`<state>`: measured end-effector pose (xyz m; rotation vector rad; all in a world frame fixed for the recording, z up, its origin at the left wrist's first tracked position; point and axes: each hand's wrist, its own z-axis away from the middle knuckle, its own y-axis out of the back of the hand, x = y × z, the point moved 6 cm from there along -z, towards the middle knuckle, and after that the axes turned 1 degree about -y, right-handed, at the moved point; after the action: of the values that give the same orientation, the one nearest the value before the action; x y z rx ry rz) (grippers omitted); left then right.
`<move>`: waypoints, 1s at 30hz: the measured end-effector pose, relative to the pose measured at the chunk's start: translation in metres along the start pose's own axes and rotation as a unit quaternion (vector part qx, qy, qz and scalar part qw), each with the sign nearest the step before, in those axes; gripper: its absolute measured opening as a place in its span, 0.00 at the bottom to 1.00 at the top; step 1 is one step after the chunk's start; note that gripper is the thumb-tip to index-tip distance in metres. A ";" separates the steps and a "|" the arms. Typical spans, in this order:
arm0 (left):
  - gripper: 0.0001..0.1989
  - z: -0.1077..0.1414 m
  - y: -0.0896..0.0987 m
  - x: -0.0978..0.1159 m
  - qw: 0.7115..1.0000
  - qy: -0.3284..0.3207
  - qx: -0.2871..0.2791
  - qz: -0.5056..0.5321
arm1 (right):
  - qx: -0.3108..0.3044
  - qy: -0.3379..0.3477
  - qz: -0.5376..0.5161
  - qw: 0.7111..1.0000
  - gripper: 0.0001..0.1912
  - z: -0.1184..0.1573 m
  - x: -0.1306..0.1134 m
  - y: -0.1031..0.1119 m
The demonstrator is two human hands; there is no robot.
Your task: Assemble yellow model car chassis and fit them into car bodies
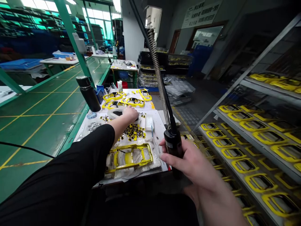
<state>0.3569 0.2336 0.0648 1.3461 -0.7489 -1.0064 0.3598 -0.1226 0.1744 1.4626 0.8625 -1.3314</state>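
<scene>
R hand (190,166) clenches a black cylindrical electric screwdriver (173,147) on a steel coil spring (156,69), fingers wrapped snug, while L hand (130,114) curls over a clear plastic bag (115,113), grip unclear.

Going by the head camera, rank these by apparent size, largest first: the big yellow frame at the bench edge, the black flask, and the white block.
1. Yellow frame
2. Black flask
3. White block

The yellow frame sits nearest the camera, which may exaggerate its lead over the black flask, so that ranking is less certain.
</scene>
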 end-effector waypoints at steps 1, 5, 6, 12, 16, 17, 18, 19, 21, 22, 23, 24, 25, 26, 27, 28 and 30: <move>0.21 0.000 -0.001 -0.001 1.000 0.006 -0.006 -0.012 | 0.005 0.001 -0.004 1.000 0.23 0.002 0.000 0.000; 0.20 0.003 -0.003 -0.003 0.999 0.015 -0.020 -0.047 | 0.014 0.004 -0.014 1.000 0.23 0.003 0.005 -0.004; 0.20 0.005 -0.003 -0.003 0.998 0.016 -0.021 -0.053 | 0.013 0.004 -0.009 1.000 0.23 0.003 0.006 -0.005; 0.19 0.017 -0.001 0.001 0.997 0.016 -0.003 -0.069 | -0.009 -0.008 0.001 1.000 0.26 -0.001 0.013 -0.015; 0.18 0.019 -0.002 0.000 0.997 0.007 -0.003 -0.073 | -0.006 -0.010 -0.009 1.000 0.26 -0.003 0.012 -0.019; 0.19 0.018 -0.003 0.000 0.997 0.005 -0.008 -0.075 | -0.004 -0.011 -0.011 1.000 0.26 -0.004 0.012 -0.019; 0.19 0.017 -0.003 -0.001 0.997 0.004 -0.014 -0.077 | -0.002 -0.015 -0.012 1.000 0.26 -0.004 0.012 -0.020; 0.20 0.015 -0.004 -0.002 0.997 0.002 -0.019 -0.078 | -0.001 -0.020 -0.013 1.000 0.26 -0.005 0.012 -0.020; 0.20 0.012 -0.005 -0.004 0.997 0.001 -0.025 -0.078 | -0.001 -0.029 -0.009 1.000 0.27 -0.006 0.013 -0.021; 0.20 0.011 -0.006 -0.004 0.997 0.001 -0.027 -0.078 | -0.002 -0.030 -0.005 1.000 0.28 -0.006 0.013 -0.021; 0.20 0.010 -0.006 -0.004 0.997 0.001 -0.028 -0.077 | -0.002 -0.030 -0.002 1.000 0.28 -0.006 0.013 -0.021; 0.20 0.009 -0.007 -0.003 0.997 -0.001 -0.028 -0.077 | -0.001 -0.030 0.000 1.000 0.28 -0.006 0.013 -0.021; 0.20 0.009 -0.007 -0.002 0.997 -0.004 -0.028 -0.076 | -0.002 -0.031 0.002 1.000 0.28 -0.005 0.013 -0.021; 0.20 0.009 -0.007 -0.001 0.997 -0.008 -0.027 -0.075 | -0.003 -0.031 0.004 0.999 0.28 -0.005 0.012 -0.021; 0.19 0.008 -0.007 0.001 0.997 -0.011 -0.025 -0.074 | -0.003 -0.031 0.006 0.999 0.28 -0.005 0.012 -0.021; 0.19 0.008 -0.007 0.002 0.997 -0.014 -0.023 -0.072 | -0.003 -0.031 0.009 0.999 0.28 -0.005 0.011 -0.021; 0.19 0.007 -0.007 0.003 0.998 -0.016 -0.016 -0.064 | 0.000 -0.029 0.014 0.999 0.28 -0.005 0.009 -0.020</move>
<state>0.3513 0.2282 0.0580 1.3665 -0.6731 -1.1390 0.3439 -0.1127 0.1616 1.4231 0.8010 -1.3458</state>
